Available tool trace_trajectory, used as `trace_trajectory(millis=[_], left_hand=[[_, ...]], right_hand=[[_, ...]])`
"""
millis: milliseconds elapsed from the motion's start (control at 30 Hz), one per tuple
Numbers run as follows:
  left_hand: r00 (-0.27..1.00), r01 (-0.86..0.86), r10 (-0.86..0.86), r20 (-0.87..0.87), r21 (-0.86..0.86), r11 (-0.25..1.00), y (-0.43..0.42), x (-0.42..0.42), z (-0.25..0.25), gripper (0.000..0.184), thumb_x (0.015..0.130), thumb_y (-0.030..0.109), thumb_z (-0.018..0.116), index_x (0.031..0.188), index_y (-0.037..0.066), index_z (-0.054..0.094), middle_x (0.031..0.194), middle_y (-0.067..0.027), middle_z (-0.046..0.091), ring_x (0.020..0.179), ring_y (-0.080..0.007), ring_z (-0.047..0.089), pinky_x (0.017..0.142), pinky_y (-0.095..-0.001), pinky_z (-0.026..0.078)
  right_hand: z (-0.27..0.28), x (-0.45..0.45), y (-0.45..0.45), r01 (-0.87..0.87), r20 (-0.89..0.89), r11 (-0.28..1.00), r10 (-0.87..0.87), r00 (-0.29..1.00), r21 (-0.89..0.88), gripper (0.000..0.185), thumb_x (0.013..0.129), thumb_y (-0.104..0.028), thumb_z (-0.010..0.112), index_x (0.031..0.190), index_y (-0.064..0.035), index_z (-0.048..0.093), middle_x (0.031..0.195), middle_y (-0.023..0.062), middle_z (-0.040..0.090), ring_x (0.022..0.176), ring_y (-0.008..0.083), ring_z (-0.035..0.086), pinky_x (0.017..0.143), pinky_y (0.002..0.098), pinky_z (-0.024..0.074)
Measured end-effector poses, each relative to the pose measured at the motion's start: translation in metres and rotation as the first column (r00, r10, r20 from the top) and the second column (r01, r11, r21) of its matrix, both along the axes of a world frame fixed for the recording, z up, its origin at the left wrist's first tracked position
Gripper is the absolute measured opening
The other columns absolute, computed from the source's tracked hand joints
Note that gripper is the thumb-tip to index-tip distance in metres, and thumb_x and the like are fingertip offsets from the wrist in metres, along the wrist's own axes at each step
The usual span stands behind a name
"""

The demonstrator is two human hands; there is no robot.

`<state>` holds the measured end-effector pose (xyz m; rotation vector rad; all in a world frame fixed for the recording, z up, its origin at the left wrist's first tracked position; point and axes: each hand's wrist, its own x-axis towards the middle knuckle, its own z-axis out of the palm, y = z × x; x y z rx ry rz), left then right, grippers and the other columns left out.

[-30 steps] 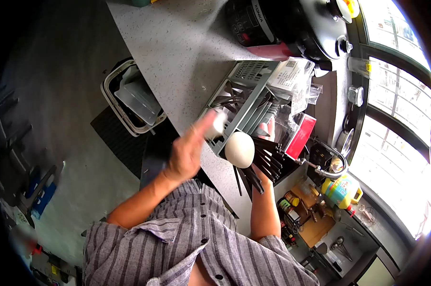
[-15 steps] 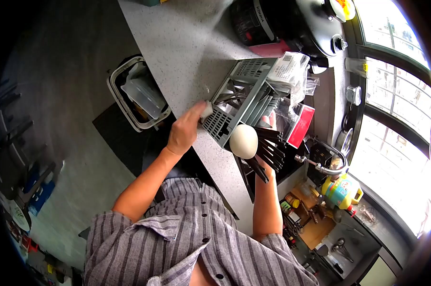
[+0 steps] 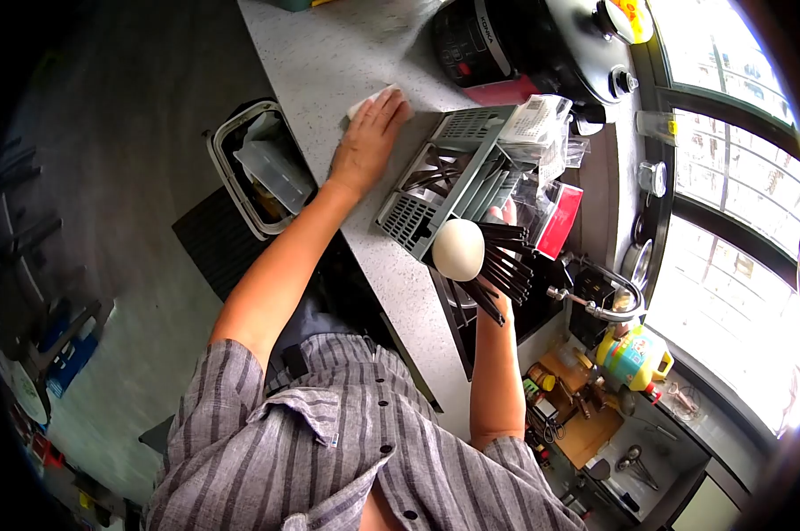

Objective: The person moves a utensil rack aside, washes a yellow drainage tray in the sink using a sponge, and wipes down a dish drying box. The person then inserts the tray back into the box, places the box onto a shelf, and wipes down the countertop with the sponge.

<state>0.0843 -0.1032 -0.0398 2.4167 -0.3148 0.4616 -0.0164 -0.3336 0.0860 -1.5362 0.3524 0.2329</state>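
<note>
My left hand (image 3: 369,146) lies on the speckled counter (image 3: 316,57), its fingers pressed over a white wiping cloth or tissue (image 3: 361,108) that shows past the fingertips. My right hand (image 3: 504,212) is mostly hidden behind a grey slotted cutlery basket (image 3: 409,221) and supports it, tilted, by the counter's edge; only fingertips and the wrist show. Black chopsticks (image 3: 511,270) fan out of the basket's near side. Beside them sticks out a cream rounded head (image 3: 458,250), like a large spoon's. More dark cutlery (image 3: 431,177) sits in the open compartment.
A black cooker (image 3: 506,44) stands at the back. Plastic packets (image 3: 537,124) and a red-and-clear package (image 3: 559,221) are right of the basket. A faucet (image 3: 608,310) rises over the sink. Below the counter's left edge stands a bin (image 3: 223,168).
My left hand has moved up and right across the counter with the white cloth, away from the basket's corner, and flattened. My right hand and the basket have barely moved.
</note>
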Motion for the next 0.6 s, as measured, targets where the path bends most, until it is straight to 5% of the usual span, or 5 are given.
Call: trace_trajectory(millis=[233,467,600], left_hand=[[0.991,0.107,-0.111,-0.07,-0.057,0.993,0.012,-0.007,0.005,0.056,0.083,-0.005,0.052,0.137,0.005,0.055,0.149,-0.014,0.046,0.143,-0.0315,0.039,0.119,-0.0454,0.032],[0.981,0.16,-0.157,-0.113,0.022,0.987,0.016,-0.057,0.033,0.059,0.077,0.001,0.064,0.136,0.006,0.057,0.143,-0.0171,0.05,0.135,-0.0336,0.046,0.113,-0.0442,0.037],[0.92,0.255,-0.307,-0.243,-0.223,0.941,0.027,-0.071,0.051,0.059,0.077,0.006,0.066,0.135,0.004,0.056,0.142,-0.0187,0.049,0.134,-0.0369,0.046,0.112,-0.0455,0.037]], right_hand=[[0.011,0.009,0.011,0.046,0.113,0.996,-0.038,0.993,-0.072,0.064,0.078,-0.023,0.08,0.13,-0.0052,0.045,0.121,0.003,0.046,0.118,0.0111,0.044,0.114,0.038,0.0299],[-0.007,0.003,-0.007,0.017,0.125,0.997,-0.027,0.992,0.08,0.084,0.074,-0.031,0.084,0.142,-0.0081,0.04,0.137,0.0041,0.043,0.126,0.0134,0.043,0.116,0.0394,0.0285],[0.002,0.014,0.003,-0.001,0.114,0.997,-0.007,0.993,0.073,0.045,0.09,-0.009,0.07,0.127,-0.0095,0.044,0.113,0.0001,0.045,0.103,0.0091,0.046,0.104,0.0312,0.0377]])
